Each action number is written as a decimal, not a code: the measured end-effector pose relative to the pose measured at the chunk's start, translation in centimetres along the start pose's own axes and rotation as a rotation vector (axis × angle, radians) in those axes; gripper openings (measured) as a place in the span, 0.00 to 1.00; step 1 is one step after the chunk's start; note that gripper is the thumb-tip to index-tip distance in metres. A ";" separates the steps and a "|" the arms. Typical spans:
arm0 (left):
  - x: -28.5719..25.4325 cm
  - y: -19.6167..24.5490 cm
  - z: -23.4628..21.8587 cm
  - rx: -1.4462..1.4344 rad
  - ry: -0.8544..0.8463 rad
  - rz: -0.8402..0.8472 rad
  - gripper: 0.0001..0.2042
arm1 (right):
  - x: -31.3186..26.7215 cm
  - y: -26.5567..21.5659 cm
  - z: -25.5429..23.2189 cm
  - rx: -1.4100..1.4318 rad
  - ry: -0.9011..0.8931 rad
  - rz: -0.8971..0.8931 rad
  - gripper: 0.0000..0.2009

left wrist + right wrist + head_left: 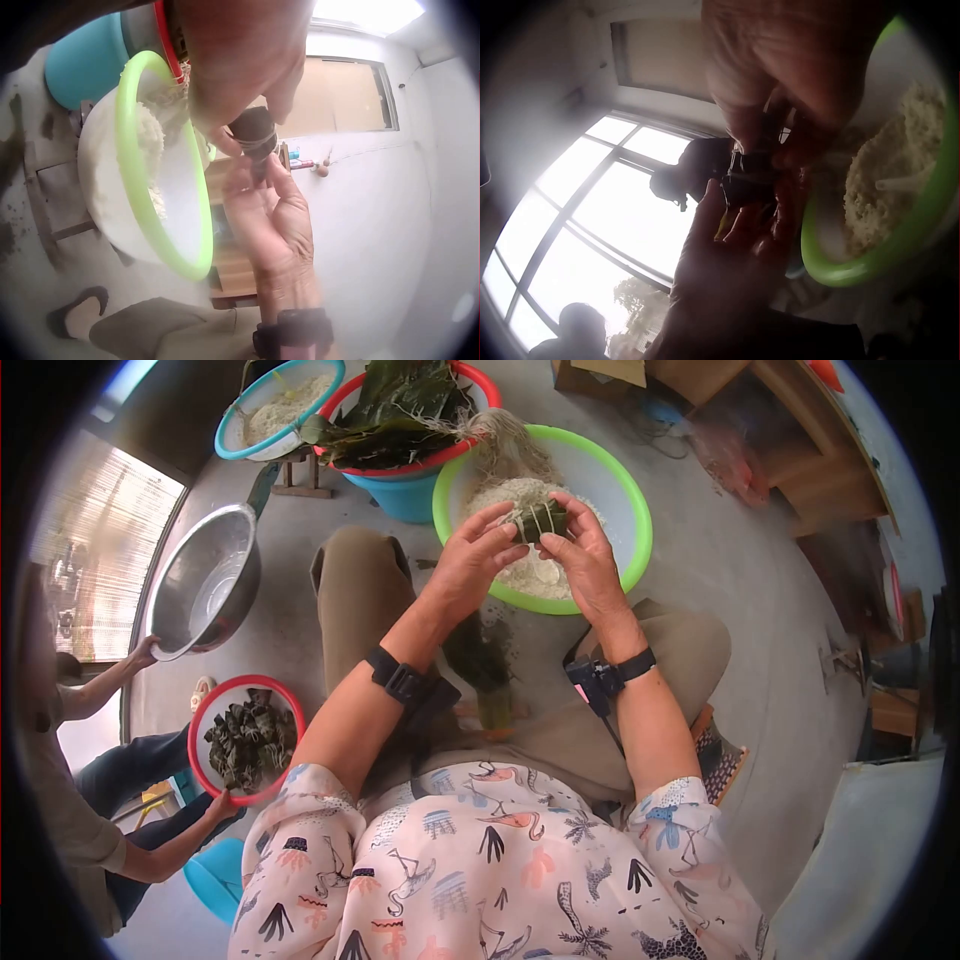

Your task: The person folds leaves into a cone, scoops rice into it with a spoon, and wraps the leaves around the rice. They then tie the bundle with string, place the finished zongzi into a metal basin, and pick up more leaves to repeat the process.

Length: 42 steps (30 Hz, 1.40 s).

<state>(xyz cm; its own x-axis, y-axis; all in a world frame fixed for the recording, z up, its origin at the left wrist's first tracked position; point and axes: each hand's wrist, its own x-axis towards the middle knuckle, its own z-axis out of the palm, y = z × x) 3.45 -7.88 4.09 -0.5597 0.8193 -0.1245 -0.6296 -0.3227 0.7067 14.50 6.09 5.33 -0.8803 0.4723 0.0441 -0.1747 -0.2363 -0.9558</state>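
Both hands hold a leaf-wrapped rice dumpling (540,522) bound with pale string, above a green-rimmed basin (641,525) of white rice (520,578). My left hand (466,565) grips its left end, thumb and fingers on the leaf. Its other end is pinched between thumb and fingers of my right hand (588,568). In the left wrist view the dumpling (255,127) looks dark, with string around its middle. It appears in shadow in the right wrist view, partly covered by fingers. A white utensil (904,181) lies in the rice.
Long green leaves (405,405) fill a red basin (490,385) on a blue bucket (405,495). Loose strings (512,445) hang over the green rim. At left, another person holds a metal basin (248,555) and touches a red basin (298,710) of wrapped dumplings (248,745).
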 end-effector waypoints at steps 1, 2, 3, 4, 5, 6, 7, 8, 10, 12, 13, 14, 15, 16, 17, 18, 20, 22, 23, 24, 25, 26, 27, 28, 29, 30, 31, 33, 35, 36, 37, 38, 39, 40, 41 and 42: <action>0.2 -0.2 -0.2 -0.007 -0.008 -0.005 0.23 | 0.1 0.0 0.4 -0.030 -0.009 -0.013 0.25; 0.3 -0.2 -0.6 -0.009 -0.004 -0.003 0.23 | 0.2 0.2 0.4 -0.023 0.009 -0.017 0.26; 0.5 0.0 -0.7 0.003 0.026 -0.007 0.21 | 0.3 0.4 0.4 -0.010 0.019 -0.016 0.26; 0.6 0.2 -0.6 0.002 0.028 0.018 0.21 | 0.2 0.4 0.5 0.017 0.017 -0.015 0.26; 0.7 1.0 -0.6 -0.004 0.026 0.037 0.20 | 0.2 0.0 0.8 0.039 0.022 -0.012 0.26; 0.4 2.2 -0.9 0.004 0.051 0.058 0.20 | 0.3 0.0 1.0 0.053 -0.008 -0.004 0.26; 0.2 3.4 -0.8 0.018 0.054 0.093 0.19 | 0.2 0.0 1.0 0.044 0.032 0.004 0.25; 0.2 4.4 -0.8 0.028 0.051 0.125 0.18 | 0.1 -0.2 0.8 0.028 0.079 0.010 0.24; 0.4 6.7 -2.1 0.035 0.064 0.184 0.17 | 0.1 0.5 -0.3 0.024 0.110 0.052 0.23; 0.2 9.5 -4.0 0.050 0.114 0.277 0.16 | 0.3 1.0 -1.0 0.042 0.183 0.113 0.20; -0.3 10.9 -5.3 0.052 0.154 0.321 0.15 | 0.3 1.1 -1.1 0.043 0.180 0.112 0.20; -0.9 12.1 -7.0 0.056 0.205 0.366 0.15 | 0.3 1.1 -1.2 0.037 0.206 0.126 0.19; -1.0 12.8 -9.7 0.046 0.259 0.375 0.15 | 0.1 1.2 -1.3 0.031 0.231 0.139 0.18; -1.6 13.5 -11.9 0.035 0.309 0.395 0.15 | 0.0 1.2 -1.3 0.033 0.248 0.139 0.16; -2.2 13.7 -14.5 0.012 0.401 0.390 0.16 | 0.0 1.4 -1.5 0.031 0.247 0.138 0.16; -2.8 13.7 -17.5 -0.011 0.492 0.386 0.16 | 0.0 1.7 -1.9 0.031 0.257 0.150 0.15; -3.6 12.6 -25.2 -0.132 0.790 0.296 0.18 | -0.1 2.1 -2.3 0.030 0.266 0.160 0.15; -4.9 11.4 -31.5 -0.321 0.953 0.273 0.19 | -0.3 2.4 -2.4 0.029 0.284 0.204 0.14; -5.6 11.2 -32.9 -0.326 0.954 0.274 0.19 | -0.4 2.6 -2.5 0.025 0.282 0.204 0.14; -6.5 11.0 -33.9 -0.345 0.961 0.329 0.19 | -0.5 2.8 -2.5 0.021 0.278 0.221 0.14; -7.2 10.5 -35.6 -0.366 0.969 0.384 0.19 | -0.6 2.9 -2.6 0.016 0.274 0.238 0.14; -7.5 10.5 -37.6 -0.343 1.020 0.317 0.28 | -0.5 3.1 -2.6 0.009 0.272 0.242 0.14; -7.8 9.9 -37.7 -0.350 1.024 0.315 0.28 | -0.4 3.2 -2.5 0.003 0.273 0.251 0.14; -8.5 9.0 -37.6 -0.042 1.090 0.172 0.33 | -0.4 3.3 -2.4 -0.001 0.275 0.260 0.13; -9.0 8.4 -37.6 0.269 1.134 0.022 0.37 | -0.3 3.5 -2.3 -0.006 0.276 0.266 0.13; -9.5 6.9 -40.0 0.483 1.110 -0.121 0.42 | -0.2 3.5 -2.2 -0.012 0.277 0.284 0.14; -10.2 6.3 -39.4 0.595 1.117 -0.230 0.42 | -0.2 3.6 -2.1 -0.018 0.278 0.302 0.14; -10.7 4.8 -39.4 0.735 1.075 -0.351 0.41 | -0.2 3.9 -1.9 -0.037 0.284 0.327 0.14; -10.4 3.5 -40.3 0.797 1.057 -0.392 0.40 | 0.0 4.3 -1.7 -0.059 0.290 0.355 0.14; -10.4 2.8 -41.0 0.866 1.036 -0.424 0.40 | 0.0 4.5 -1.7 -0.065 0.289 0.373 0.14; -10.4 2.4 -41.8 0.856 1.037 -0.437 0.40 | 0.1 4.7 -1.6 -0.072 0.287 0.392 0.14; -10.4 2.1 -42.6 1.095 1.017 -0.353 0.39 | 0.1 4.8 -1.6 -0.081 0.290 0.405 0.14; -10.3 1.7 -43.1 1.331 0.982 -0.262 0.39 | 0.1 4.9 -1.6 -0.081 0.283 0.411 0.14; -10.2 1.5 -43.5 1.251 1.003 -0.278 0.39 | 0.3 5.0 -1.5 -0.078 0.276 0.415 0.14; -10.0 1.2 -44.0 1.245 1.002 -0.288 0.39 | 0.4 5.1 -1.5 -0.083 0.279 0.423 0.14; -10.0 0.9 -44.7 1.218 1.007 -0.252 0.39 | 0.5 5.2 -1.4 -0.082 0.283 0.436 0.14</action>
<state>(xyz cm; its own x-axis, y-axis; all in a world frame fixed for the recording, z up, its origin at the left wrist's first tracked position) -15.62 -37.55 -25.21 -0.9340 -0.0005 -0.3572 -0.2470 0.7234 0.6448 13.79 6.22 -0.02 -0.7083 0.5582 -0.4321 0.2266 -0.3999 -0.8881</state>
